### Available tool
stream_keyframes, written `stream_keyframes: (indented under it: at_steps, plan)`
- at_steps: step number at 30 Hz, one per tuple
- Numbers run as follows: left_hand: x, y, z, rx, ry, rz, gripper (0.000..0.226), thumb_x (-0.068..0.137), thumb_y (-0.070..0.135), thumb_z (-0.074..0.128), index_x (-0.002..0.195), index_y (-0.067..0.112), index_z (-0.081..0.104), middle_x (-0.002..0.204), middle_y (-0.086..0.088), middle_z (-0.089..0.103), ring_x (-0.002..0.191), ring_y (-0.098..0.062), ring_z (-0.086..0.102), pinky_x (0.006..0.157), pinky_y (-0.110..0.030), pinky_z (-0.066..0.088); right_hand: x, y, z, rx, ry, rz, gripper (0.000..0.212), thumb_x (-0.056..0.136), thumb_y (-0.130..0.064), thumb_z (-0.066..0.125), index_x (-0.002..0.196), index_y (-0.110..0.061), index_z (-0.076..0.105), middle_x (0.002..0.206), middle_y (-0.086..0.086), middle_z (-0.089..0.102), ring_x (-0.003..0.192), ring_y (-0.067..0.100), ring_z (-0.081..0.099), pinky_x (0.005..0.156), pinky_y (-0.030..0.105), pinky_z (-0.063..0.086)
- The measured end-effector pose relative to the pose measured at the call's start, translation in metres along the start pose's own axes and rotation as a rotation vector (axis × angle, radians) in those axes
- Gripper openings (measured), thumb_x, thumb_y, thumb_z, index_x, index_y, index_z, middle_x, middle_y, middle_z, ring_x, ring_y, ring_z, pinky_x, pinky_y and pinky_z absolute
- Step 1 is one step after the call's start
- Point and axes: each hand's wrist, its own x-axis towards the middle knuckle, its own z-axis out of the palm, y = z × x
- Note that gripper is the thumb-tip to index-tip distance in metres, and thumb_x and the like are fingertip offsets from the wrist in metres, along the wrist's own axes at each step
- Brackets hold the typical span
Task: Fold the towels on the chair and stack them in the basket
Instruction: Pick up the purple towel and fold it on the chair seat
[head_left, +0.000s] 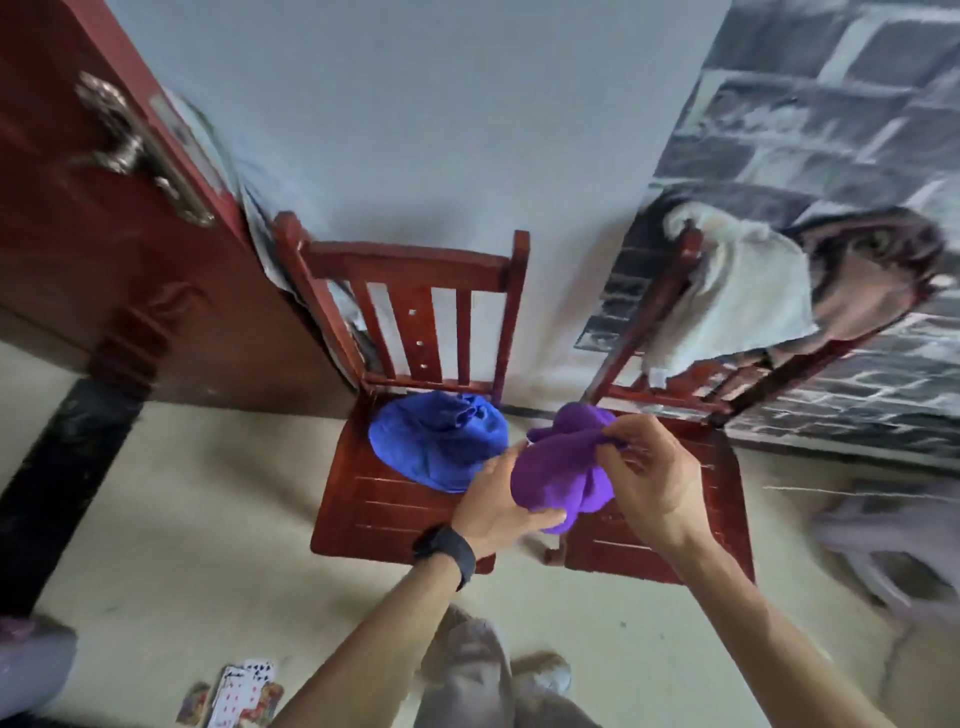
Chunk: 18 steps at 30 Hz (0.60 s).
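Red slatted wooden chair (400, 499) at centre frame; second red wooden chair (670, 525) just beside it at 3 o'clock, a white towel (748, 291) and a grey-brown cloth (872, 275) draped over its back.

Crumpled blue towel (441, 441) lies on the first chair's seat, toward the backrest.

Bunched purple towel (561, 467) is held in the air above the gap between the seats.

Left hand (498, 504), dark wristband, cups it from below at 7 o'clock; left grip closed on cloth. Right hand (649, 478) pinches a fold at 1 o'clock.

No basket in view.

Risk, judged: towel is balled with no edge or corner found, so a pull could tangle it or drop it to the floor.
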Motion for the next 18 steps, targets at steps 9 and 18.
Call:
stream_keyframes:
  at_steps: [9,18]
  plan:
    - [0.0,0.106,0.033,0.178,-0.071,0.104,0.021,0.088,0.037,0.068,0.101,0.021,0.068,0.089,0.004,0.073,0.08,-0.011,0.066,0.058,-0.009,0.04,-0.017,-0.01,-0.145,0.154,0.335,0.102,0.016,0.087,-0.017,0.071,0.092,-0.031,0.066,0.082,-0.017,0.068,0.079,-0.008,0.063,0.076,0.016,0.051]
    - [0.017,0.223,0.062,0.029,-0.125,0.201,0.03,0.084,0.046,0.071,0.087,0.016,0.075,0.078,0.003,0.075,0.077,-0.011,0.07,0.072,-0.031,0.053,-0.088,0.048,-0.184,0.166,0.261,0.264,0.069,0.075,-0.053,0.077,0.134,-0.027,0.054,0.128,-0.013,0.061,0.117,0.003,0.057,0.101,0.027,0.046]
